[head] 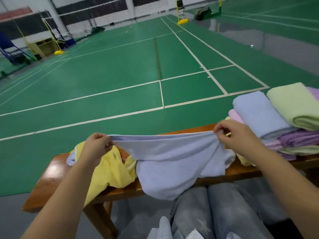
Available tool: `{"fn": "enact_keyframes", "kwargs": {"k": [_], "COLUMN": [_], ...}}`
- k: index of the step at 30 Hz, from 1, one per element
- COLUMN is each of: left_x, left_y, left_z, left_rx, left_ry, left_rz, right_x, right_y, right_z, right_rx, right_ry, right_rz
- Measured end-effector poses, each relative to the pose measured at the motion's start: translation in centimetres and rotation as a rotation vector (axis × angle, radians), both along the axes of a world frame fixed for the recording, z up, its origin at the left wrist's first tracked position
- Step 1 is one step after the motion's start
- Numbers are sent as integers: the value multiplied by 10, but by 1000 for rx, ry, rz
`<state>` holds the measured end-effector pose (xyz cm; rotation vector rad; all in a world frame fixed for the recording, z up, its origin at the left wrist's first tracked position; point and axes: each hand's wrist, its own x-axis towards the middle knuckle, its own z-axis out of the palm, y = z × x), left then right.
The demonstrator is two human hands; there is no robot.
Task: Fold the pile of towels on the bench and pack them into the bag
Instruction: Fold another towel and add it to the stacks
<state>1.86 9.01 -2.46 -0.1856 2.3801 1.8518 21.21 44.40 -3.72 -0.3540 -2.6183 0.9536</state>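
Observation:
A pale blue towel [169, 163] is stretched between my two hands above the wooden bench [46, 180]. My left hand [96, 144] pinches its top left corner and my right hand [233, 133] pinches its top right corner. The towel's lower part hangs over the bench's near edge toward my knees. A crumpled yellow towel [112, 171] lies on the bench under my left forearm, with another pale blue one [71, 159] showing behind it. Folded towels [276, 121] in blue, green, pink and purple are stacked at the bench's right end. No bag is clearly visible.
Green badminton court floor [120, 75] with white lines stretches beyond the bench. My knees in grey trousers [215, 209] are just in front of the bench. Some white material [164, 228] sits at the bottom edge. Yellow net posts and a chair stand far off.

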Motion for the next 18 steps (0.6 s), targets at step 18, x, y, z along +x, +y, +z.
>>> {"fn": "enact_keyframes", "kwargs": {"k": [18], "left_x": [-13], "left_y": [13], "left_z": [120], "left_rx": [-496], "left_ry": [855], "left_rz": [-186], "right_x": [-40], "right_y": [32], "right_z": [137], "right_rx": [-139], "right_ry": [470], "right_rz": [-120]}}
